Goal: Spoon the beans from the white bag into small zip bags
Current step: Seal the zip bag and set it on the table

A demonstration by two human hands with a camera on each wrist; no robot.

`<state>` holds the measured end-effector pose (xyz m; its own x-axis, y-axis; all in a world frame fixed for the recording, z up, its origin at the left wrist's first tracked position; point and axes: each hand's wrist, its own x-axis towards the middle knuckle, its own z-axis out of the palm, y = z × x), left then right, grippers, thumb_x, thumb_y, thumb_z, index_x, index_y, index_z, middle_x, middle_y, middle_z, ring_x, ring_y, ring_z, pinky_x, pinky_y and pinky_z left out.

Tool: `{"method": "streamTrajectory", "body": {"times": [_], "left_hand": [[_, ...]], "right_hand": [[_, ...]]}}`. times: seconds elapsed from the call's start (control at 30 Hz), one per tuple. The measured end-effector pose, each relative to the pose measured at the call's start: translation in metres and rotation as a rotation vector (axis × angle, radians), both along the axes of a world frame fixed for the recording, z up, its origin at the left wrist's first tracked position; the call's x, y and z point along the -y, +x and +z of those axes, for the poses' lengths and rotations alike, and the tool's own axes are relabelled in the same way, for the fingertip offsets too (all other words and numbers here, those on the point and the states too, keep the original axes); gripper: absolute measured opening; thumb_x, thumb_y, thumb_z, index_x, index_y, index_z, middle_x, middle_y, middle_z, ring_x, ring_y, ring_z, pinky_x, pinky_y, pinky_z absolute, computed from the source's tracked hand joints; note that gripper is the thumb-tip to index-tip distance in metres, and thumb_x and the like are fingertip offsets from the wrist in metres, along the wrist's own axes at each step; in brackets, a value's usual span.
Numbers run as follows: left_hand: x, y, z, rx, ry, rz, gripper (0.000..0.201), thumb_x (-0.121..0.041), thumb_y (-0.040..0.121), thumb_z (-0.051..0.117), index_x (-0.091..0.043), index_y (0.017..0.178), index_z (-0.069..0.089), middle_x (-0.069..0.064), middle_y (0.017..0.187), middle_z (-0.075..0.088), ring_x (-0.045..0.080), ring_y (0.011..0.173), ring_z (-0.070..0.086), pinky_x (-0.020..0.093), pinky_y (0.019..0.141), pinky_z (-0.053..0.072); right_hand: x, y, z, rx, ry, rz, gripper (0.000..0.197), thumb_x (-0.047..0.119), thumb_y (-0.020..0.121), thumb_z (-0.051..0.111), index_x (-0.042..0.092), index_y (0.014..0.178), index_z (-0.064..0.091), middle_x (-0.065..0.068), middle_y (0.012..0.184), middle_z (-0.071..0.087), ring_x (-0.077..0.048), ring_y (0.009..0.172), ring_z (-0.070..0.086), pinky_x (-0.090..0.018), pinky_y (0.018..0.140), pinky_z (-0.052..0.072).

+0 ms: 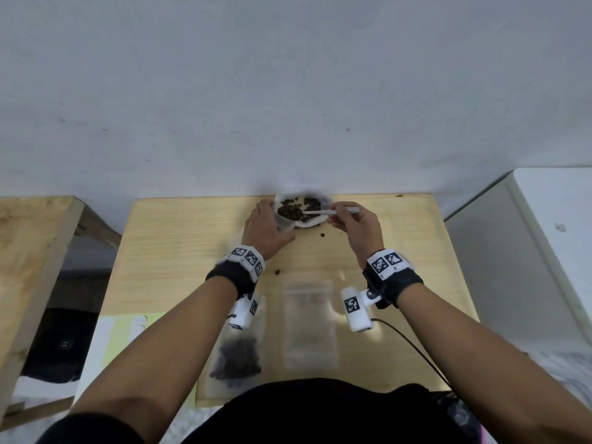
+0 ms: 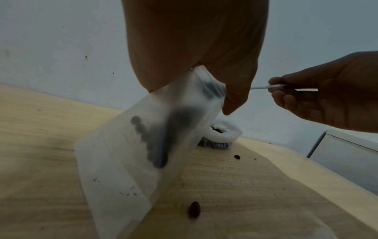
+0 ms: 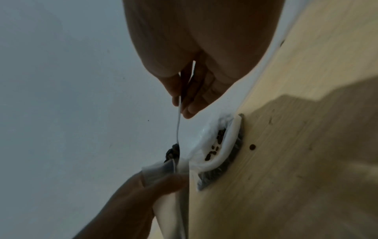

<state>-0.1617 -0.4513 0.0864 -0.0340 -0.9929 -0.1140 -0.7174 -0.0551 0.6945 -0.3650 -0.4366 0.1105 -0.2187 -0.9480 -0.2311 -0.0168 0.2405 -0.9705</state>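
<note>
The beans [image 1: 309,203] sit in the white bag [image 1: 315,222], which stands open at the far edge of the table [image 1: 179,248], close to the wall. A loaded spoon [image 1: 301,213] hangs over the mouth of a small zip bag [image 2: 143,145]. The left hand [image 1: 267,229] grips that bag by its top, and the right hand [image 1: 350,224] pinches the spoon handle. Judging by this, a scoop is about to be tipped in; the next move calls for a slow tilt with the mouth held wide. 2 stray beans [image 1: 322,235] lie on the wood nearby. A filled zip bag [image 1: 237,357] and an empty zip bag [image 1: 309,325] lie at the near edge, with open table between.
</note>
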Motion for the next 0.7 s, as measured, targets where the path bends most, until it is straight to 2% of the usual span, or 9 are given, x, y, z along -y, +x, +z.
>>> {"method": "streamTrajectory", "body": {"times": [0.13, 0.23, 0.33, 0.43, 0.53, 0.63, 0.7], "left_hand": [[-0.002, -0.001, 0.0, 0.017, -0.019, -0.004, 0.066, -0.03, 0.078, 0.075, -0.006, 0.13, 0.041, 0.007, 0.126, 0.05, 0.025, 0.114, 0.049, 0.035, 0.1, 0.036], [0.0, 0.001, -0.001, 0.011, -0.004, 0.001, 0.069, -0.033, 0.078, 0.075, -0.007, 0.132, 0.04, 0.008, 0.129, 0.049, 0.025, 0.116, 0.049, 0.037, 0.103, 0.037], [0.002, 0.004, 0.001, -0.01, -0.001, 0.019, 0.068, -0.031, 0.077, 0.075, -0.009, 0.13, 0.04, 0.006, 0.126, 0.049, 0.025, 0.114, 0.049, 0.037, 0.101, 0.038], [0.005, 0.009, 0.003, -0.049, -0.005, 0.033, 0.069, -0.029, 0.075, 0.075, -0.011, 0.131, 0.039, 0.005, 0.127, 0.048, 0.024, 0.114, 0.049, 0.041, 0.103, 0.041], [0.009, 0.015, 0.007, -0.088, -0.041, 0.015, 0.073, -0.034, 0.078, 0.076, -0.01, 0.134, 0.036, 0.006, 0.131, 0.047, 0.022, 0.118, 0.047, 0.043, 0.105, 0.042], [0.012, 0.021, 0.015, -0.156, -0.07, 0.017, 0.079, -0.035, 0.08, 0.078, -0.009, 0.14, 0.033, 0.007, 0.14, 0.045, 0.02, 0.128, 0.043, 0.038, 0.109, 0.038], [0.012, 0.025, 0.018, -0.208, -0.095, 0.019, 0.081, -0.033, 0.08, 0.078, -0.008, 0.142, 0.031, 0.005, 0.142, 0.044, 0.013, 0.128, 0.04, 0.031, 0.108, 0.035]], "right_hand": [[-0.007, -0.002, -0.006, -0.134, -0.108, 0.142, 0.014, 0.023, 0.096, 0.061, 0.027, 0.094, 0.075, -0.001, 0.095, 0.076, -0.023, 0.091, 0.071, -0.039, 0.089, 0.056], [-0.008, -0.007, -0.005, -0.193, -0.142, 0.198, 0.014, 0.022, 0.095, 0.062, 0.021, 0.1, 0.075, 0.001, 0.1, 0.075, -0.012, 0.091, 0.07, -0.031, 0.086, 0.055], [-0.005, -0.012, -0.004, -0.131, -0.168, 0.098, 0.014, 0.016, 0.097, 0.06, 0.012, 0.101, 0.073, 0.001, 0.096, 0.074, -0.009, 0.088, 0.07, -0.021, 0.082, 0.053], [0.006, -0.016, -0.012, -0.107, -0.13, -0.066, 0.014, 0.02, 0.096, 0.061, 0.017, 0.099, 0.074, -0.003, 0.093, 0.075, -0.017, 0.088, 0.072, -0.029, 0.086, 0.056], [0.017, -0.016, -0.024, -0.239, -0.078, -0.124, 0.012, 0.026, 0.093, 0.062, 0.029, 0.092, 0.074, 0.003, 0.085, 0.076, -0.013, 0.083, 0.072, -0.035, 0.086, 0.057], [0.023, -0.008, -0.029, -0.34, -0.024, -0.109, 0.014, 0.025, 0.092, 0.062, 0.034, 0.086, 0.071, 0.005, 0.079, 0.074, -0.016, 0.083, 0.071, -0.036, 0.086, 0.056], [0.026, -0.003, -0.034, -0.358, 0.053, -0.058, 0.017, 0.022, 0.09, 0.064, 0.037, 0.083, 0.07, 0.002, 0.08, 0.075, -0.022, 0.085, 0.07, -0.036, 0.085, 0.057]]}}
